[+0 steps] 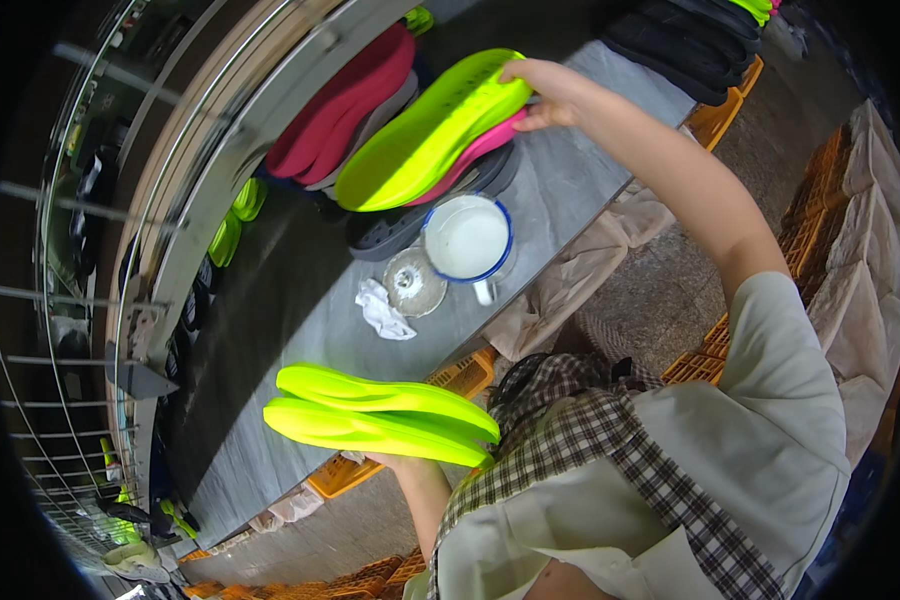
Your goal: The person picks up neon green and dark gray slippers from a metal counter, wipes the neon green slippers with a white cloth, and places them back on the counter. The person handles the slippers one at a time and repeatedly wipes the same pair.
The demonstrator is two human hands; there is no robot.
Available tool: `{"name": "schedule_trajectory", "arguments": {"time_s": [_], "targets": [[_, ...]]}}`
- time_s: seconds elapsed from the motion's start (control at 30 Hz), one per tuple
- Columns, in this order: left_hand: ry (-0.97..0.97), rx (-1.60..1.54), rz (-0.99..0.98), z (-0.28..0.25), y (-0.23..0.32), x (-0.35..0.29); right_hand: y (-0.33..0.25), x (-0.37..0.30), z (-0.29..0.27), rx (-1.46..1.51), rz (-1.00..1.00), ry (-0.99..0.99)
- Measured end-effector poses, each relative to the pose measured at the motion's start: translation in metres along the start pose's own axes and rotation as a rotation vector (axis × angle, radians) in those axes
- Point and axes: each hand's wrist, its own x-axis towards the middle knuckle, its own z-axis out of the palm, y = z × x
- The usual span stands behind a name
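Observation:
Two neon yellow-green shoe soles [380, 412] lie one against the other in my left hand [398, 463], low in front of my apron. Most of that hand is hidden beneath them. At arm's length, my right hand [555, 92] grips the heel or toe end of another neon sole [425, 135], which lies on top of a stack. Its lower fingers touch a pink sole [470, 155] just below. Under these sit dark grey soles [390, 232]. Behind the stack lean dark red soles [345, 100].
A white, blue-rimmed mug [468, 238] with whitish contents stands beside a residue-coated round dish [413, 283] and a crumpled white tissue [382, 312] on the grey table [260, 400]. Black soles [675, 50] are piled far right. A wire guard [65, 300] curves along the left; orange crates [705, 350] stand below.

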Motion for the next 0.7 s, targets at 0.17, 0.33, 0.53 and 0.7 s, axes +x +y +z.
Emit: {"name": "schedule_trajectory", "arguments": {"time_s": [0.17, 0.33, 0.53, 0.7], "targets": [[-0.007, -0.12, -0.057, 0.011, -0.018, -0.009, -0.033, 0.008, 0.018, -0.135, -0.063, -0.156], [-0.134, -0.145, -0.082, 0.025, -0.031, -0.021, -0.018, 0.027, 0.02, -0.096, 0.013, -0.119], [-0.124, -0.115, -0.043, 0.029, -0.038, -0.03, 0.026, 0.032, -0.014, -0.305, 0.017, -0.104], [-0.202, 0.032, 0.02, 0.025, -0.034, -0.027, 0.055, 0.006, -0.048, -0.55, -0.175, -0.165]]}}
